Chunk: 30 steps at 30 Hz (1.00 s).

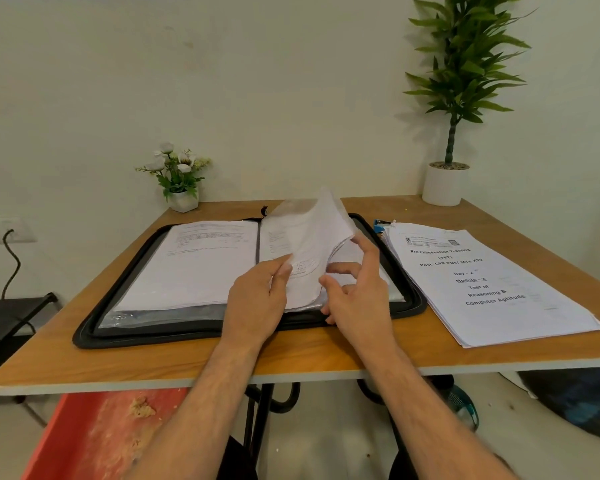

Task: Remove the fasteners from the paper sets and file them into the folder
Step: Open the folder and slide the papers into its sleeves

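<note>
A black zip folder (pixel 87 325) lies open on the wooden table, with printed sheets in clear sleeves on both halves. On its right half a clear sleeve (pixel 317 233) stands lifted and curved. My left hand (pixel 257 303) pinches the lower edge of that sleeve between thumb and fingers. My right hand (pixel 357 292) is beside it, fingers spread and loosely bent, touching the sleeve's open edge and the pages under it. To the right of the folder lies a stack of printed paper sets (pixel 492 285) headed "Pre Examination Training".
A small pot of white flowers (pixel 179 178) stands at the table's back left and a tall plant in a white pot (pixel 445 183) at the back right. A blue object (pixel 381 226) peeks out behind the paper stack. A black stool (pixel 11 317) stands left of the table (pixel 153 362).
</note>
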Each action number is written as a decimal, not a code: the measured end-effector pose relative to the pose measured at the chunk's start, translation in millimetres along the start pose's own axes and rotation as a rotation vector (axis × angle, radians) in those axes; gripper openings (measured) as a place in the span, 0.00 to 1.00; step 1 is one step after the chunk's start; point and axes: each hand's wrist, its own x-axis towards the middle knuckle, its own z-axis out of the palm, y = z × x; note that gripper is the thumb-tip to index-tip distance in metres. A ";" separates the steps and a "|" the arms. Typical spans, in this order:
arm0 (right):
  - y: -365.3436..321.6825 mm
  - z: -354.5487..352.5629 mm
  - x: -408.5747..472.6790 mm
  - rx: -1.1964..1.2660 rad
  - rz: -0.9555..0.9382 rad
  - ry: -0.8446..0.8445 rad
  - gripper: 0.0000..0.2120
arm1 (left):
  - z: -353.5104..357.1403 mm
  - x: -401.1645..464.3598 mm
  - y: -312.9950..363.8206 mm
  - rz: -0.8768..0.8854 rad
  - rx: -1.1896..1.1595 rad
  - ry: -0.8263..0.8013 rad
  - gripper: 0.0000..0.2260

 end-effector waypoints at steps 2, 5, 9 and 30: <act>2.6 -1.1 2.1 -0.054 -0.044 0.116 0.31 | 0.8 0.1 -0.6 0.013 0.025 -0.051 0.19; 4.3 -2.4 1.4 -0.117 -0.062 0.255 0.28 | 2.2 0.4 -1.2 0.010 0.056 -0.079 0.20; 5.3 -6.3 6.1 -0.010 0.045 0.358 0.37 | 3.1 1.2 -3.8 0.050 0.108 -0.129 0.19; 12.1 -15.3 9.8 0.188 0.123 0.310 0.19 | 4.5 2.5 -2.1 0.071 0.297 -0.104 0.15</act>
